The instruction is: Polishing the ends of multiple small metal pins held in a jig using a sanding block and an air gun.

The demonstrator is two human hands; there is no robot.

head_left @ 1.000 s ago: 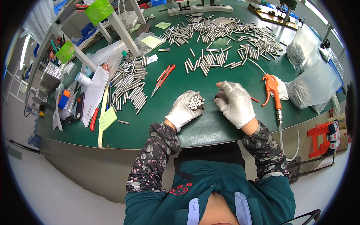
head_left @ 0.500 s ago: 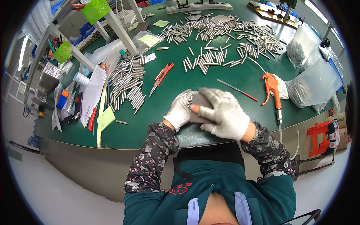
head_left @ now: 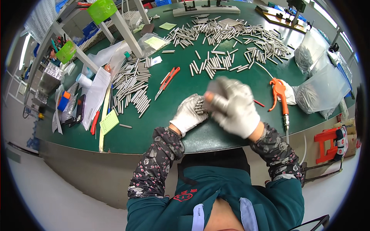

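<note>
My left hand [head_left: 188, 116], in a white glove, rests on the green table [head_left: 173, 127] near its front edge and grips a bundle of short metal rods [head_left: 199, 106], ends facing up. My right hand [head_left: 233, 107], also gloved, is lifted just right of and partly over the bundle. It is motion-blurred, so its fingers and anything in them cannot be made out. A thin red stick [head_left: 259, 103] lies on the mat just right of that hand.
An orange air blow gun [head_left: 280, 91] with its hose lies to the right, beside clear bags of rods [head_left: 323, 89]. Red-handled cutters [head_left: 168, 81] and a stacked rod pile [head_left: 133, 86] lie to the left. Loose rods [head_left: 223, 42] cover the far side. Green bins [head_left: 101, 9] hang on a frame.
My right hand moved from beside the bundle to over it, and is now lifted and blurred in motion. My left hand keeps hold of the rod bundle in the same spot.
</note>
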